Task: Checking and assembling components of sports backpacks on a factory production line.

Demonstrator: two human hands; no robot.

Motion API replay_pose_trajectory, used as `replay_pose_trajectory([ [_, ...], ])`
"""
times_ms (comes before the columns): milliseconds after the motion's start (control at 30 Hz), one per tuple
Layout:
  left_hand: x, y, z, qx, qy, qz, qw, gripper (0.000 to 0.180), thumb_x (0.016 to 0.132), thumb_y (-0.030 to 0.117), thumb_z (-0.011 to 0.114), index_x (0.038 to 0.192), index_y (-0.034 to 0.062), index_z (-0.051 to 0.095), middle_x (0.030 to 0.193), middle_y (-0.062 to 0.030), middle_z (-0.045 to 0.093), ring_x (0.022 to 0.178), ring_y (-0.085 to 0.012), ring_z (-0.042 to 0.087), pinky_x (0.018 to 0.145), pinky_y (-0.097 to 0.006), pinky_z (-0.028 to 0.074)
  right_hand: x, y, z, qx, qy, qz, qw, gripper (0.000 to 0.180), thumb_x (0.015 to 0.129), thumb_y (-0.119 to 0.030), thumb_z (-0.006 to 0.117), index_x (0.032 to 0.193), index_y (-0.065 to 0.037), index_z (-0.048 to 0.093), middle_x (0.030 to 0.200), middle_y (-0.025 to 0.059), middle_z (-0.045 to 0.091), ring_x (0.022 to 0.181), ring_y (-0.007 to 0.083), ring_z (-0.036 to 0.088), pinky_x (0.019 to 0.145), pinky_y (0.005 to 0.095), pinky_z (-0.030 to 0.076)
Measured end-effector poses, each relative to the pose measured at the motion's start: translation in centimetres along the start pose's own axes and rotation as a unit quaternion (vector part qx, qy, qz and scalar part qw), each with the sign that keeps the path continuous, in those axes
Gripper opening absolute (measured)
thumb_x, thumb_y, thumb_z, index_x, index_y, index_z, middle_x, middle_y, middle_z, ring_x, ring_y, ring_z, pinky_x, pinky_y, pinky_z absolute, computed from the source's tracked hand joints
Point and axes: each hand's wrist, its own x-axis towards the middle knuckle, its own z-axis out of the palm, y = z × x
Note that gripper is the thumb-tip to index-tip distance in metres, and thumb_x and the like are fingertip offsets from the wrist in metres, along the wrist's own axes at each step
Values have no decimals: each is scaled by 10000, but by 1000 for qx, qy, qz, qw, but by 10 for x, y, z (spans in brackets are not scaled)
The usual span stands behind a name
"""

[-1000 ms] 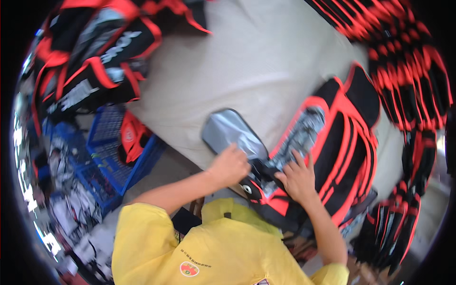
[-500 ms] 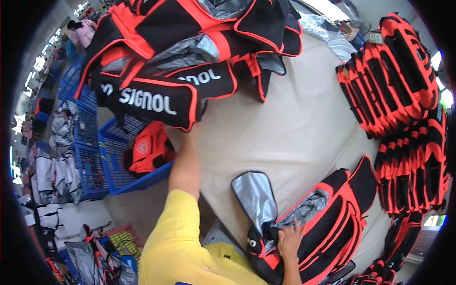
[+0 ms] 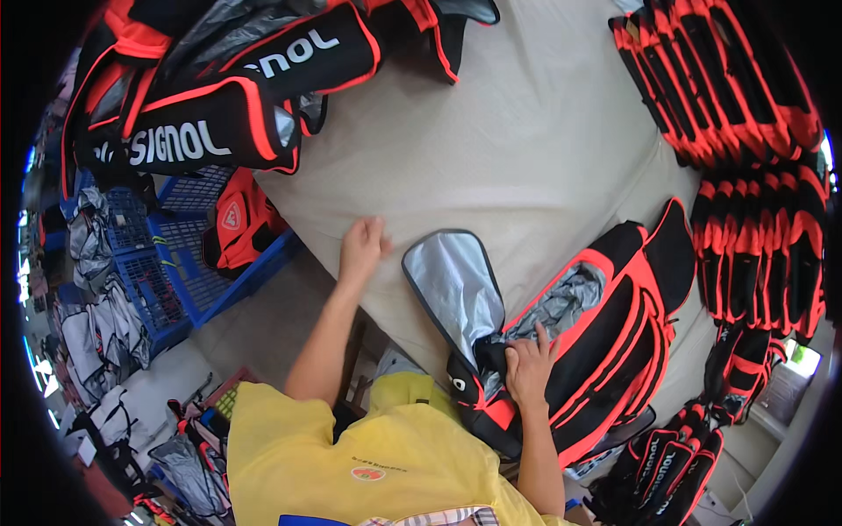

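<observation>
A black and orange-red backpack [image 3: 605,351] lies on the table in front of me, its silver-lined opening [image 3: 566,298] spread apart. My right hand [image 3: 529,366] grips the black edge at the near end of this opening, the index finger stretched along it. Beside that hand, a black-edged flap [image 3: 454,285] is folded back with its silver lining up. My left hand [image 3: 361,252] is over the table edge, left of the flap and apart from it. Its fingers are curled, and I see nothing in them. What lies under the right fingers is hidden.
More black and orange-red bags [image 3: 193,123] are heaped at the far left of the table [image 3: 526,131]. Rows of similar bags [image 3: 759,245] stand along the right. A blue crate [image 3: 206,294] with an orange-red bag [image 3: 239,223] in it stands off the left edge.
My left hand has come away from the heaped bags, back toward me. My right hand keeps its grip on the backpack. The whole view has shifted.
</observation>
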Motion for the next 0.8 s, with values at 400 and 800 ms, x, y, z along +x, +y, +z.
replay_pose_trajectory([
  [400, -55, 28, 64, 288, 112, 207, 928, 596, 1015, 216, 705, 1471, -75, 454, 1171, -215, 650, 1022, -282, 650, 912, -422, 539, -24, 39, -68, 106, 152, 35, 982, 525, 952, -385, 743, 1344, -51, 645, 1452, 200, 586, 1467, 417, 464, 1191, 582, 373],
  [800, -121, 34, 460, 509, -122, 594, 610, 520, 994, 393, 641, 1424, 100, 630, 1576, -255, 469, 1509, -442, 382, 1169, -673, 329, -43, 149, -111, -67, -12, 87, 994, 688, 1008, -599, 584, 1314, 11, 669, 1240, 259, 702, 1208, 468, 660, 895, 558, 579],
])
